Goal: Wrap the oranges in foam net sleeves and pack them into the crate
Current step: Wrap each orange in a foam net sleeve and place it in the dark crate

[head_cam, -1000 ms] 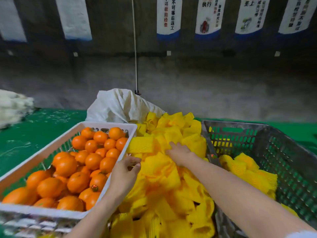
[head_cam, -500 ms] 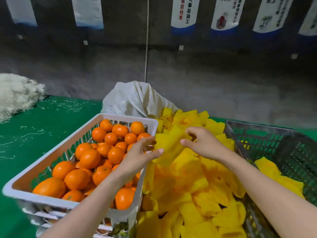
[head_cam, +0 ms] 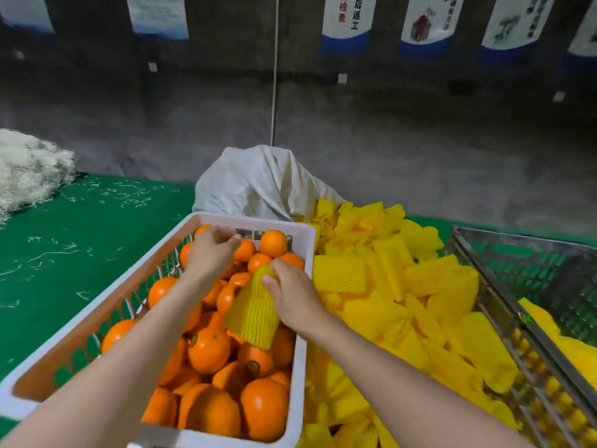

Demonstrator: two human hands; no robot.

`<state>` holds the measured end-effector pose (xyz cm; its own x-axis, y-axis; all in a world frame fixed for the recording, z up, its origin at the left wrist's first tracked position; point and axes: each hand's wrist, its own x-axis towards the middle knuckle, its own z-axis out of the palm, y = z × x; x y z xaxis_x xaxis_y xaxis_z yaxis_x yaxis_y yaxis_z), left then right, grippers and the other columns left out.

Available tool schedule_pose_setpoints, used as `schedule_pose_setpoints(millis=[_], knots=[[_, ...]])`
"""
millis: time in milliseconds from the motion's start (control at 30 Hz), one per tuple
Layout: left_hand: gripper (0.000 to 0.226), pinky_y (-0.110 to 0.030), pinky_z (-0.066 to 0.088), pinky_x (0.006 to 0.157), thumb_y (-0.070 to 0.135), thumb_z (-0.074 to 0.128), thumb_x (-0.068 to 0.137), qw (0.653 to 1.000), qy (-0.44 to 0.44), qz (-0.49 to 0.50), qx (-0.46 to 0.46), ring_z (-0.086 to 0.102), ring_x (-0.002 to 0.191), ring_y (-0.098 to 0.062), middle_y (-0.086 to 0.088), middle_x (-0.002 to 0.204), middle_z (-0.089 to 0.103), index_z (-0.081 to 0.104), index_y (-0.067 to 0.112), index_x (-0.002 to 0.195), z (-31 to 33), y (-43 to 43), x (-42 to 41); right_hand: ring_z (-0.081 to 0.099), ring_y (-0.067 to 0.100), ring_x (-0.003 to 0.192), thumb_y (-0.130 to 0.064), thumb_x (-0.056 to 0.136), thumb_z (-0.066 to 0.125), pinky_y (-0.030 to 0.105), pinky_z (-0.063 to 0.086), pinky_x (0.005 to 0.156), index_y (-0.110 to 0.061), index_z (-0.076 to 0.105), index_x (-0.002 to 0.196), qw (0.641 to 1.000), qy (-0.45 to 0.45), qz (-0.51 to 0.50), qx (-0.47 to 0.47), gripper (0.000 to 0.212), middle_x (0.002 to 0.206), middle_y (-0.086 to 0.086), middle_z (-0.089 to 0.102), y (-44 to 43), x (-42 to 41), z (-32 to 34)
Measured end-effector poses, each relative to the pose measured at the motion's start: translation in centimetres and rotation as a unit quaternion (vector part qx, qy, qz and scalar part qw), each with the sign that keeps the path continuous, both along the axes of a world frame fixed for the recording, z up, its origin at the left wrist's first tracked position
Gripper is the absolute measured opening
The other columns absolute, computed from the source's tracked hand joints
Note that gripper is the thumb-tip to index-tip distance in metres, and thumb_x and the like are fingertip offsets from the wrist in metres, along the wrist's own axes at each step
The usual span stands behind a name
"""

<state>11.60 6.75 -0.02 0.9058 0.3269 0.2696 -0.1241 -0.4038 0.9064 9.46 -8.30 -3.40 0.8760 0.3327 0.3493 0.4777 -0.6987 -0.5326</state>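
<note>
Arms reach forward — left hand (head_cam: 211, 253) curled downward, right hand (head_cam: 292, 294) pinching with fingers (head_cam: 269, 280).

Light is coming from above: small highlights are sitting on the tops of the oranges (head_cam: 210, 350). Foam net sleeves (head_cam: 339, 274) are reading saturated yellow. Back wall (head_cam: 420, 140) is falling off dim and murky. Shadows are showing faint. Wide-angle lens is bowing the frame edges. Forearms (head_cam: 97, 399) and the lower corners are smearing with motion blur; posters (head_cam: 345, 14) are looking soft.

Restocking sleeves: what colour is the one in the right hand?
Yellow foam net sleeve, head view.
</note>
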Motion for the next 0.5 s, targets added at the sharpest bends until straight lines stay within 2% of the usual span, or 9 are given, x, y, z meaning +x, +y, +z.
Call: schedule_pose_setpoints(millis=[67,133,167,233,267,333,400,433,500], knots=[[0.012,-0.029,0.038,0.07,0.01,0.06,0.09,0.997,0.032,-0.014,0.062,0.052,0.084,-0.02,-0.009,0.084,0.059,0.068,0.001,0.089,-1.4,0.1,3.2,0.049,0.032,0.104,-0.023,0.099,0.042,0.039,0.039,0.078,-0.006,0.048,0.111,0.997,0.014,0.005,-0.076,0.022,0.11,0.016,0.054,0.6,1.0,-1.4],[0.017,-0.035,0.041,0.064,0.015,0.063,0.088,0.992,0.068,-0.027,0.107,0.056,0.083,-0.031,-0.015,0.082,0.061,0.064,-0.002,0.089,-3.1,-0.6,6.3,0.049,0.032,0.104,-0.023,0.1,0.04,0.038,0.038,0.076,-0.007,0.046,0.111,0.995,0.02,0.004,-0.097,0.021,0.111,0.014,0.055,0.5,1.6,-2.3],[0.027,-0.039,0.042,0.065,0.019,0.065,0.087,0.989,0.088,-0.027,0.12,0.058,0.091,-0.037,-0.021,0.092,0.063,0.062,-0.004,0.1,-3.7,-1.1,7.8,0.049,0.031,0.103,-0.023,0.1,0.04,0.038,0.038,0.075,-0.007,0.046,0.11,0.994,0.017,0.005,-0.104,0.02,0.11,0.014,0.055,0.5,1.8,-2.6],[0.055,-0.036,0.043,0.074,0.028,0.07,0.084,0.982,0.129,-0.028,0.133,0.055,0.11,-0.034,-0.019,0.12,0.058,0.049,-0.001,0.125,-4.6,-2.3,10.4,0.049,0.031,0.103,-0.023,0.1,0.039,0.038,0.038,0.074,-0.007,0.045,0.11,0.992,0.009,0.01,-0.125,0.02,0.11,0.013,0.054,0.5,2.0,-2.8],[0.064,-0.035,0.044,0.08,0.033,0.072,0.082,0.978,0.144,-0.033,0.148,0.053,0.115,-0.033,-0.017,0.126,0.055,0.043,0.001,0.131,-5.1,-2.9,11.6,0.048,0.031,0.102,-0.023,0.1,0.039,0.039,0.038,0.074,-0.007,0.045,0.111,0.991,0.004,0.011,-0.132,0.02,0.111,0.014,0.054,0.5,2.1,-2.8],[0.076,-0.04,0.043,0.092,0.043,0.074,0.078,0.962,0.154,-0.035,0.224,0.05,0.119,-0.034,-0.017,0.128,0.055,0.039,0.006,0.135,-5.9,-4.0,13.2,0.048,0.032,0.102,-0.023,0.1,0.038,0.039,0.036,0.072,-0.007,0.045,0.11,0.991,0.001,0.006,-0.133,0.02,0.111,0.014,0.054,0.6,2.0,-2.8],[0.075,-0.042,0.041,0.093,0.05,0.074,0.074,0.948,0.137,-0.009,0.289,0.052,0.116,-0.034,-0.015,0.123,0.059,0.044,0.012,0.131,-6.7,-4.6,13.8,0.047,0.033,0.102,-0.021,0.1,0.037,0.039,0.034,0.071,-0.007,0.045,0.11,0.992,0.005,0.002,-0.126,0.019,0.112,0.015,0.054,0.5,1.9,-2.7],[0.074,-0.042,0.043,0.092,0.051,0.076,0.071,0.949,0.122,0.003,0.292,0.054,0.113,-0.034,-0.015,0.12,0.061,0.047,0.013,0.128,-6.9,-4.7,13.8,0.048,0.033,0.101,-0.021,0.101,0.037,0.039,0.033,0.07,-0.007,0.045,0.11,0.993,0.007,0.001,-0.121,0.019,0.111,0.016,0.054,0.5,1.9,-2.7],[0.073,-0.041,0.045,0.088,0.043,0.08,0.069,0.966,0.093,0.004,0.242,0.056,0.11,-0.034,-0.015,0.119,0.061,0.05,0.011,0.126,-7.1,-4.5,13.3,0.049,0.033,0.098,-0.021,0.101,0.037,0.039,0.032,0.068,-0.006,0.044,0.109,0.994,0.005,0.002,-0.112,0.019,0.108,0.016,0.054,0.4,1.8,-2.7]])
